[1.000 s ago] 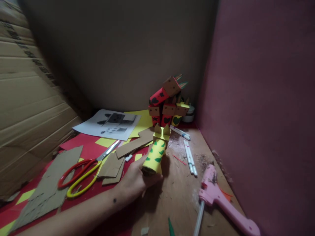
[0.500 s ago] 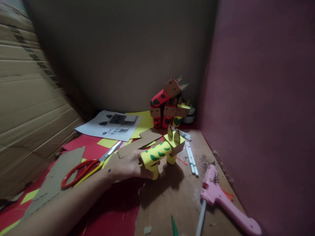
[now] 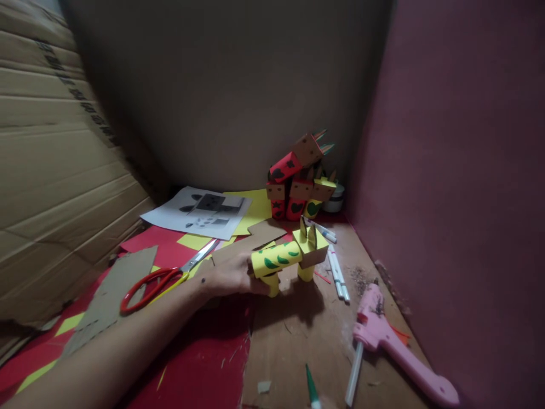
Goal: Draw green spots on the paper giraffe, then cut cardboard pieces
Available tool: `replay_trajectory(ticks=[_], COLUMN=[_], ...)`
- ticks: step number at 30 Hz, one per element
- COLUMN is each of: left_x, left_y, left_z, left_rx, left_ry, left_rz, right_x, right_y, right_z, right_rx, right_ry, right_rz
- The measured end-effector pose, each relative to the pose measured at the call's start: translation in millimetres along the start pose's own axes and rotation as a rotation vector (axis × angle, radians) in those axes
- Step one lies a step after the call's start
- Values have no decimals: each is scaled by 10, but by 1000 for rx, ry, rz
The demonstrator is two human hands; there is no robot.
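A yellow paper animal figure (image 3: 276,258) with green leaf-shaped marks, a box-shaped head and two pointed brown ears stands over the brown board at the centre. My left hand (image 3: 232,275) is wrapped round its rear end from the left, the fingers partly hidden behind the tube. The head points right. Red and yellow scissors (image 3: 155,284) lie just left of my wrist. My right hand is out of view. Behind the figure several red and yellow box-headed figures (image 3: 298,199) are stacked against the wall.
A pink glue gun (image 3: 378,329) lies at the right by the pink wall. White markers (image 3: 338,275) are right of the figure. A printed sheet (image 3: 200,213), coloured paper and cardboard pieces (image 3: 114,292) cover the left. A green-tipped marker (image 3: 313,389) shows at the bottom edge.
The whole view has shifted slightly, so things appear further right. My left hand still holds the yellow figure, which looks a little more level.
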State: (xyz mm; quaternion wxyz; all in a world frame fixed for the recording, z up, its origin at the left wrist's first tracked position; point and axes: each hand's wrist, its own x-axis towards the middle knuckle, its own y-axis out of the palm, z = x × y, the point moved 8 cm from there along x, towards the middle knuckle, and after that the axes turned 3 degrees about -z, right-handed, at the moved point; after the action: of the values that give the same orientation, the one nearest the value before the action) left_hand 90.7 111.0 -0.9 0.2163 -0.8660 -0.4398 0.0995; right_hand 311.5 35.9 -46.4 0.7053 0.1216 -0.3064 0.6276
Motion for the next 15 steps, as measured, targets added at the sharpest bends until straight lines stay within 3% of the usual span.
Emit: replay_trajectory(ticks=[5,10,12,15], left_x=[-10,-130,-256,-568], left_y=[44,-125,-270,-563], left_z=[9,11,-46,-234], left_rx=[-15,167,254,183], left_ry=[14,35,-3,-10], left_rz=[27,10,-66,-349], right_x=[-2,-16,-27,-43], right_y=[18,41,51,61], right_z=[-14,-16,-9,6], right_rx=[6,13,16,18], right_ry=[4,23,33,49], right_rz=[24,45,51,55])
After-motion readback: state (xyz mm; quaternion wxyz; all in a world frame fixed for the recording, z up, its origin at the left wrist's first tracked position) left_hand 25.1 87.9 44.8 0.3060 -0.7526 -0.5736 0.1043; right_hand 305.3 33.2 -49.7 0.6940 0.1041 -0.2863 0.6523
